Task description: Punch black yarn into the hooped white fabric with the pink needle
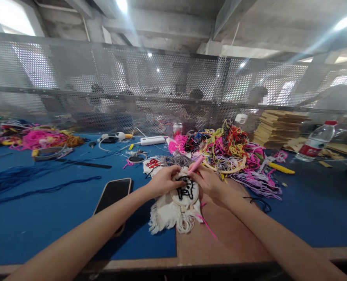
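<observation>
A small round embroidery hoop (186, 192) with white frayed cloth (169, 214) stretched in it lies on a brown board (229, 234); a black stitched figure shows on the cloth. My left hand (161, 180) grips the hoop's left rim. In my right hand (206, 180) is a pink punch needle (196, 164), its tip down at the top of the black stitching. A pink thread (206, 226) trails from under the cloth.
A black phone (112, 197) lies left of the hoop on the blue table (44, 218). Behind the hoop is a tangled heap of coloured yarn (232, 152). Cardboard stack (279, 127), water bottle (315, 144), power strip (152, 140) and more yarn (38, 138) stand along a perforated metal screen.
</observation>
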`<state>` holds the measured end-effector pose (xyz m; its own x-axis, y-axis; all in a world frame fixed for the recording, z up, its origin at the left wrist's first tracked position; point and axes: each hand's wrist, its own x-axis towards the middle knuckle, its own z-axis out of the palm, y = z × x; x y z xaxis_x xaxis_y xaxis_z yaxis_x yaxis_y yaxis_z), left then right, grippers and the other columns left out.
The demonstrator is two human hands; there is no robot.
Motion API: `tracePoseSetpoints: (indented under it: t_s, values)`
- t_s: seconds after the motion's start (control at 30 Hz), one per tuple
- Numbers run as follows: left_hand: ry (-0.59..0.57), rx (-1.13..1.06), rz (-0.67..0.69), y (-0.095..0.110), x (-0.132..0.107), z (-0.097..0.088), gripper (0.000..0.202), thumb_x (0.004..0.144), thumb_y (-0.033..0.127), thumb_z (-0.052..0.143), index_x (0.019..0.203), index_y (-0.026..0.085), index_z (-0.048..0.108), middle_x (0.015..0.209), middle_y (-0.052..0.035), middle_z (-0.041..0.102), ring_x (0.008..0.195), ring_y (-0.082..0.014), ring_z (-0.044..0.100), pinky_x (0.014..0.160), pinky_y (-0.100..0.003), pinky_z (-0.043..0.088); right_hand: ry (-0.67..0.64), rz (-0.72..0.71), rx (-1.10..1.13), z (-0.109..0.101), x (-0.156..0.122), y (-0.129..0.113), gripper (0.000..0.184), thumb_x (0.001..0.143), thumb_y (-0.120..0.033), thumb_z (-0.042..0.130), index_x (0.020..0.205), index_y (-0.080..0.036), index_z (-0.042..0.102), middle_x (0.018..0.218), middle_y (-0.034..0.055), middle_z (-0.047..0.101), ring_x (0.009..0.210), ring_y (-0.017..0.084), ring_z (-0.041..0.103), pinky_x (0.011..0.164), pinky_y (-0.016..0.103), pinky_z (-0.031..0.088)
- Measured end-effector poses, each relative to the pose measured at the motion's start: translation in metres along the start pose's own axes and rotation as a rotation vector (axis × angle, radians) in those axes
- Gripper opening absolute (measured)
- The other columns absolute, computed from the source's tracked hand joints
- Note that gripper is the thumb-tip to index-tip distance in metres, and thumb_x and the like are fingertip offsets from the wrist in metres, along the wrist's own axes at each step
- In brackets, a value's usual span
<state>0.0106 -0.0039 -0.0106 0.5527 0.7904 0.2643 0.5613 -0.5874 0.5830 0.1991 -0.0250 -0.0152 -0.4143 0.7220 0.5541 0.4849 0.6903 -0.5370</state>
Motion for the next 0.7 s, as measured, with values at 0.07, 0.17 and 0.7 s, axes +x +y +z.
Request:
tracePoseSetpoints:
  t_s: [0.07, 0.17, 0.7]
  values:
    - [-0.004, -0.006, -0.010, -0.0002, -0.0002, 0.0002, 0.027, 0.069, 0.039, 0.060, 0.081, 0.016, 0.053, 0.055, 0.0072, 0.036, 0.050, -0.0090, 0.032, 0.047, -0.022, 0.022, -0.001, 0.021, 0.006, -0.0007, -0.0001, 0.0008, 0.017, 0.088, -0.031, 0.040, 0.091, -0.019, 0.051, 0.084, 0.0043, 0.058, 0.077, 0.016, 0.054, 0.070, 0.029, 0.042]
    - [-0.002, 0.008, -0.017, 0.0001, -0.0001, -0.0001, 0.027, 0.069, 0.040, 0.060, 0.080, 0.016, 0.052, 0.055, 0.0073, 0.035, 0.050, -0.0091, 0.032, 0.048, -0.022, 0.022, -0.011, 0.042, 0.067, -0.0007, 0.0002, 0.0028, 0.018, 0.088, -0.031, 0.038, 0.090, -0.018, 0.050, 0.082, 0.0043, 0.057, 0.074, 0.016, 0.054, 0.068, 0.028, 0.042]
    - [-0.030, 0.043, -0.023, 0.0035, -0.0002, -0.0019, 0.025, 0.069, 0.039, 0.059, 0.076, 0.018, 0.048, 0.053, 0.0077, 0.034, 0.049, -0.0087, 0.031, 0.047, -0.022, 0.020, 0.040, 0.150, 0.292, 0.0019, -0.0002, 0.0066, 0.021, 0.090, -0.037, 0.033, 0.089, -0.019, 0.044, 0.084, 0.0034, 0.051, 0.071, 0.013, 0.054, 0.065, 0.027, 0.046]
